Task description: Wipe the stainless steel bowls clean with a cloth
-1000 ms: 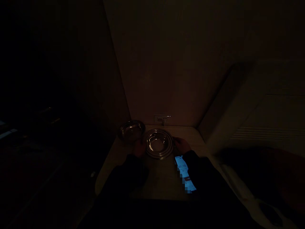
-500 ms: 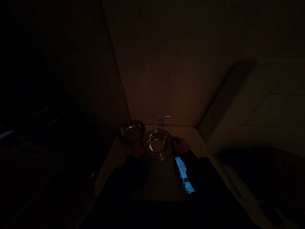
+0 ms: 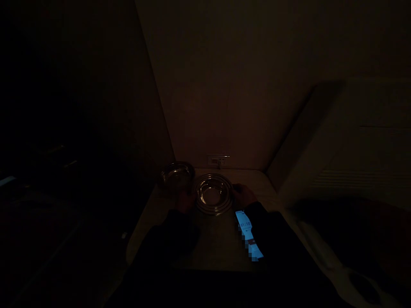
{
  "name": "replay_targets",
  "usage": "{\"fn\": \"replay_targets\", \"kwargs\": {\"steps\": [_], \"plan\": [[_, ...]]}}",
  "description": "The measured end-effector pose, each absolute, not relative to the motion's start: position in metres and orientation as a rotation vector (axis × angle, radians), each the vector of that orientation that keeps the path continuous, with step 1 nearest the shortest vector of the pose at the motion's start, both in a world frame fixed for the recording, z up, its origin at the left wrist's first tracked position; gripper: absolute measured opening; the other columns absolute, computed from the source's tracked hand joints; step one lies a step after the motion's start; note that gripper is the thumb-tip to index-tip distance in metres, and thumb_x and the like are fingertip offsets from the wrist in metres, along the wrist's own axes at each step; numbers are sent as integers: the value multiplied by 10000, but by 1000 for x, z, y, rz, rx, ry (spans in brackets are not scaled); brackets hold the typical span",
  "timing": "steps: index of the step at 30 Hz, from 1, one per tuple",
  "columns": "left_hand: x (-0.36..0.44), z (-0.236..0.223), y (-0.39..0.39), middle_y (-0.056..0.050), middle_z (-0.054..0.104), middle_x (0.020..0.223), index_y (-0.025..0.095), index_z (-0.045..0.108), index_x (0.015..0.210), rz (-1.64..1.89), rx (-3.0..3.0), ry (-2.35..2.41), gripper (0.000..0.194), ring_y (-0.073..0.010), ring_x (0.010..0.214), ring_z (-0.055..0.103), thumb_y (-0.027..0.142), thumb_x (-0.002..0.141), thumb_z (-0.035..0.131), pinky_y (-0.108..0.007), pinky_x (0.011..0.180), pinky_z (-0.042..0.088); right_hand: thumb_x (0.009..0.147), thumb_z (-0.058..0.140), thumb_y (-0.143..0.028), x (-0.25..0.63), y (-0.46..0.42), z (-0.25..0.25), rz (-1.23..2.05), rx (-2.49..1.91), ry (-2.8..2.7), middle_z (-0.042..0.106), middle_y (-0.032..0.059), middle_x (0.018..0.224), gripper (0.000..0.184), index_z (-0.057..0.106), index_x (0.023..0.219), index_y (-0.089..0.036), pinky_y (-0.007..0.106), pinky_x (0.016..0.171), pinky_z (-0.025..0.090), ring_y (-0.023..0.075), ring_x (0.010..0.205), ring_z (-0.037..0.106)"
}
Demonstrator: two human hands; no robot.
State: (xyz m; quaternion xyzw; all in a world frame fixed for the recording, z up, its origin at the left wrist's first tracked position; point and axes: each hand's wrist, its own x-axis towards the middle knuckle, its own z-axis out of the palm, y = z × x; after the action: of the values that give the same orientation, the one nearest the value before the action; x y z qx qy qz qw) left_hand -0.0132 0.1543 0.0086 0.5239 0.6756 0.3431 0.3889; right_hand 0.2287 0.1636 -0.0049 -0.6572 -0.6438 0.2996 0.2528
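Observation:
A stack of nested shiny metal bowls point(image 3: 212, 196) sits on a small wooden table, their rims showing as rings one inside the other. My left hand point(image 3: 185, 201) is at the left side of the stack, closed at its rim, though darkness blurs its fingers. On the opposite side my right hand point(image 3: 244, 194) grips the rim, fingertips at the edge. A separate, wider metal bowl point(image 3: 177, 174) stands behind my left hand at the table's back left corner. Beneath my right forearm lies a lit phone point(image 3: 246, 233), partly covered by the dark sleeve.
The room is very dark. A wall with a power socket point(image 3: 218, 160) rises directly behind the table point(image 3: 212, 256). To the right is a pale panelled piece of furniture point(image 3: 362, 149). Deep shadow covers the left side, with a few faint glints.
Both hands stay at the sides of the bowl stack. My right hand has shifted very slightly at the rim; the bowls stay in practically the same place.

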Motion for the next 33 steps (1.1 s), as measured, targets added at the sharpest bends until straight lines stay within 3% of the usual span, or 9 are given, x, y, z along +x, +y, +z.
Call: {"fn": "replay_targets", "kwargs": {"steps": [5, 14, 33], "plan": [[-14, 10, 154, -137, 664, 1120, 71, 662, 1091, 896, 1320, 1743, 340, -252, 1063, 615, 179, 770, 630, -324, 912, 476, 908, 545, -323, 226, 162, -4, 812, -1748, -1717, 581, 72, 1158, 298, 545, 1166, -174, 406, 843, 507, 194, 984, 595], [-12, 14, 151, -182, 632, 1159, 9, 630, 1118, 891, 1282, 1750, 407, -260, 1093, 598, 188, 753, 662, -326, 927, 473, 908, 548, -314, 225, 160, 0, 810, -1721, -1729, 587, 68, 1152, 275, 560, 1144, -175, 410, 858, 500, 193, 991, 594], [-11, 18, 149, -160, 649, 1141, 32, 649, 1093, 876, 1294, 1748, 357, -260, 1108, 588, 164, 761, 638, -326, 941, 461, 906, 548, -321, 227, 162, -1, 795, -1668, -1808, 579, 70, 1170, 276, 563, 1140, -175, 425, 877, 487, 202, 1018, 583]]}}
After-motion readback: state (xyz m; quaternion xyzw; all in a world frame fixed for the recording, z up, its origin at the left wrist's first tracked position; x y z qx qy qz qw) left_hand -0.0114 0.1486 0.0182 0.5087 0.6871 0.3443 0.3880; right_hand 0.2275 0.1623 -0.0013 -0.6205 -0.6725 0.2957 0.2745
